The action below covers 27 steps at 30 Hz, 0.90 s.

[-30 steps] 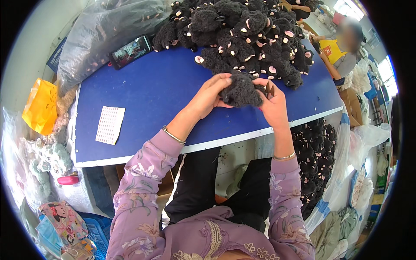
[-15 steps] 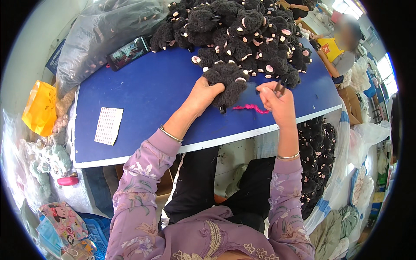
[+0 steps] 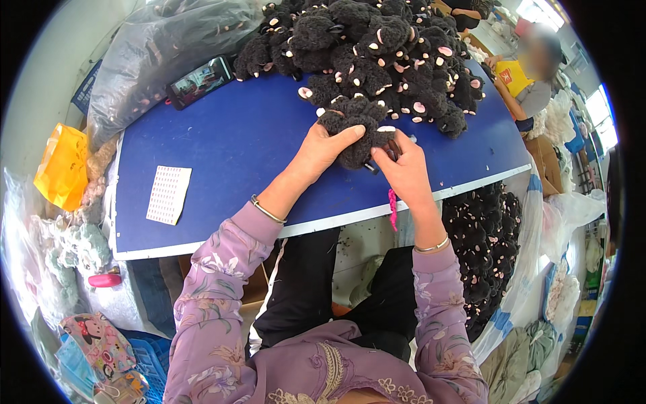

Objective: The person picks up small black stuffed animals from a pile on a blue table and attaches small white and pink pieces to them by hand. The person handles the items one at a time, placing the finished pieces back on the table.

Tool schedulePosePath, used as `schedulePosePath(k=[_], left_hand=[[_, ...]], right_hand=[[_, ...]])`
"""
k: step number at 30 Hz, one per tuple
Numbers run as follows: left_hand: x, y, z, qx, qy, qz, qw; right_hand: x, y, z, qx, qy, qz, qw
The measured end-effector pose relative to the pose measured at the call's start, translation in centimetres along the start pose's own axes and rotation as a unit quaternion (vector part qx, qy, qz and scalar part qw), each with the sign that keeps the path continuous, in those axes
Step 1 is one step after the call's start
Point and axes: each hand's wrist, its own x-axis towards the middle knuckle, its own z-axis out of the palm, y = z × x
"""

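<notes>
A black curly plush toy point(image 3: 346, 116) with small pale tips is pinched in my left hand point(image 3: 317, 153), thumb on top, just above the table. My right hand point(image 3: 408, 174) is closed around small dark snips point(image 3: 391, 149), whose tips are hidden against the toy's right side. From that hand a bright pink braided cord point(image 3: 393, 210) hangs down past the table edge. Directly beyond the toy lies a large pile of similar black plush toys point(image 3: 377, 57) with pink and pale patches.
On the blue table point(image 3: 249, 155) are a phone point(image 3: 199, 82) and a printed sheet point(image 3: 168, 195). A large clear plastic bag point(image 3: 161, 60) leans at the back left. More black toys point(image 3: 481, 256) lie below the table's right edge. Another person point(image 3: 535, 81) sits at far right.
My right hand has moved left with the snips and now meets the toy. The pink cord, which lay across the tabletop, now dangles over the edge. My left thumb reaches further over the toy.
</notes>
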Motion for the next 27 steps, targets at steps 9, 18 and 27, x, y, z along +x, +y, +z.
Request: schedulePosePath(k=[9,18,27], left_hand=[[0.4,-1.5,-0.8,0.039,0.047,0.004,0.998],[1.2,-0.9,-1.8,-0.102,0.140,0.016,0.985],[0.6,-1.0,-0.6,0.004,0.133,0.008,0.991]], right_hand=[[0.4,1.4,1.4,0.054,0.020,-0.035,0.998],[0.2,0.4,0.2,0.128,0.069,-0.058,0.988],[0.3,0.7,0.5,0.086,0.060,-0.073,0.992]])
